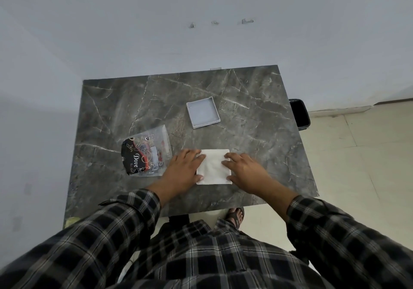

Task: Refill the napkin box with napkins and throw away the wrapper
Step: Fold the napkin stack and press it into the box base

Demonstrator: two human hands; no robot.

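Note:
A white square stack of napkins (214, 168) lies flat on the dark marble table (257, 136), near its front edge. My left hand (185, 169) presses on the stack's left side and my right hand (243, 169) on its right side, fingers curled over the edges. Farther back stands the shallow square grey napkin box (203, 112), with nothing in it. The crumpled plastic wrapper (146, 151), clear with black and red print, rests on the table left of my left hand.
A black waste bin (300, 114) stands on the floor just past the table's right edge. A grey wall runs behind and to the left of the table. My sandalled foot (235, 216) shows under the front edge.

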